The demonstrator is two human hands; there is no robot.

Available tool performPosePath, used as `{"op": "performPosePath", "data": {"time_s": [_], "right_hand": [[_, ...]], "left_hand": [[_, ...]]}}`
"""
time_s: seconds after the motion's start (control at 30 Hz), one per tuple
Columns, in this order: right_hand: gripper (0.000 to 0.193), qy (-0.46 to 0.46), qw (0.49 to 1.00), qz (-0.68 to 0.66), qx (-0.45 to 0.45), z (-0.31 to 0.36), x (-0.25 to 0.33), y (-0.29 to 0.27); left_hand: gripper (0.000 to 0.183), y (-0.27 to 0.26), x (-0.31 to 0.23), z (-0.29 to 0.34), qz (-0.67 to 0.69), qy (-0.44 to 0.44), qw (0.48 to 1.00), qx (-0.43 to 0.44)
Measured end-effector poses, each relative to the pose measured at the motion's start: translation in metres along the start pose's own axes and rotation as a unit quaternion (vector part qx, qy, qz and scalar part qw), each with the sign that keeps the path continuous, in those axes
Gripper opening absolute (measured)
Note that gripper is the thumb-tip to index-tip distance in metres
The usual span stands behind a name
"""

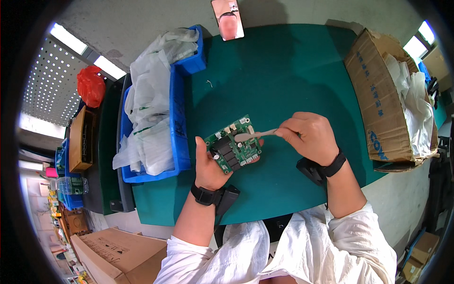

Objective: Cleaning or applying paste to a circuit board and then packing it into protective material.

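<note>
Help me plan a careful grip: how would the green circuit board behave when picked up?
The green circuit board would probably stay stiff: it shows no sag in the left hand. Its raised black blocks and connectors suggest it may be fragile if knocked. Being flat and straight-edged, it seems unlikely to roll.

2 bare hands: left hand (209, 171) was at 7 o'clock, right hand (309, 135) at 3. Center had 1 green circuit board (246, 150), 1 pale brush-like tool (259, 134). 2 black wrist straps, left strap (202, 194) at 7, right strap (335, 164) at 3. 2 blue bins: large bin (180, 146) was at 9–10, small bin (193, 65) at 11. 1 phone (228, 23) sat at 12. 2 big cartons: open carton (369, 92) was at 2–3, floor carton (120, 251) at 7–8.
</note>
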State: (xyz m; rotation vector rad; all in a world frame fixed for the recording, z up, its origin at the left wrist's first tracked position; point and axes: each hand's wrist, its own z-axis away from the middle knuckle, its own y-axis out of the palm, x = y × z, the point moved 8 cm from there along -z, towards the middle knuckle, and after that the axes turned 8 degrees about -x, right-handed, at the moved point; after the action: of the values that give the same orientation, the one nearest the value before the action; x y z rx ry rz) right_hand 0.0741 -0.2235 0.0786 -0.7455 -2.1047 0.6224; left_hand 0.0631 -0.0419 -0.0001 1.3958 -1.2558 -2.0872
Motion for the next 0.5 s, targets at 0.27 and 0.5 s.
{"op": "performPosePath", "data": {"time_s": [0.27, 0.5], "right_hand": [[0.019, -0.012, 0.996, 0.081, -0.025, 0.001, 0.003, -0.004], [0.015, -0.014, 0.974, 0.184, -0.135, -0.006, -0.004, -0.030]], "left_hand": [[0.099, -0.002, 0.009, -0.003, -0.031, -0.036, 0.999, -0.020], [0.099, 0.003, 0.000, -0.003, 0.062, -0.039, 0.997, 0.010]]}}
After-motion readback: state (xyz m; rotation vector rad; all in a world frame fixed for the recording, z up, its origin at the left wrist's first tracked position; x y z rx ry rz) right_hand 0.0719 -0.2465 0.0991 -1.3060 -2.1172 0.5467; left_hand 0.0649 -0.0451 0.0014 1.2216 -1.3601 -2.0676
